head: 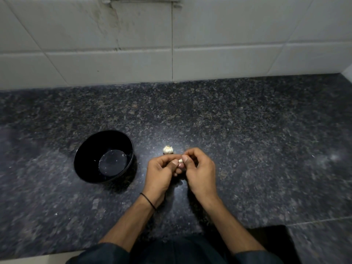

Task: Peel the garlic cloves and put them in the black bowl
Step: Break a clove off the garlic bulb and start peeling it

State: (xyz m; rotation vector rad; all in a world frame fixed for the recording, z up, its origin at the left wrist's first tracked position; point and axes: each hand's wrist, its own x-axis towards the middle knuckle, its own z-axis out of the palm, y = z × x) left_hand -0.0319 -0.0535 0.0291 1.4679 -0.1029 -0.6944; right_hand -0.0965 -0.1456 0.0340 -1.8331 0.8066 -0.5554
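**Both hands pinch one garlic clove beside the black bowl**

A wall of pale rectangular tiles (114,54) fills the top of the head view, stained and cracked near its upper middle. Below it runs a dark speckled stone countertop (247,130), which takes up most of the rest of the picture and carries everything else.

Two bare forearms reach in from the bottom edge, coming out of dark sleeves (99,252), and meet near the middle of the counter. The black bowl (87,155) sits on the stone to the left of the hands, near them but not touching. It stands upright, its glossy inside catching some light, and a few tiny pale flecks show near its flat bottom; whether any clove lies in it cannot be told.

The left hand (160,174) and the right hand (200,172) are held together just above the counter, fingers curled inward and knuckles up. Each pinches the same small thing between thumb and fingertips, the two thumbs nearly meeting over it.

A whole garlic bulb (168,149), white and papery, rests on the counter just behind the hands, between them and the wall and to the right of the bowl. It lies close to the left hand's fingers.

A thin black band (148,201) circles the left wrist.

The garlic clove (180,160) is the smallest thing here: a pale bit showing between the thumbs, mostly hidden by the fingers, so how much skin remains on it cannot be seen.
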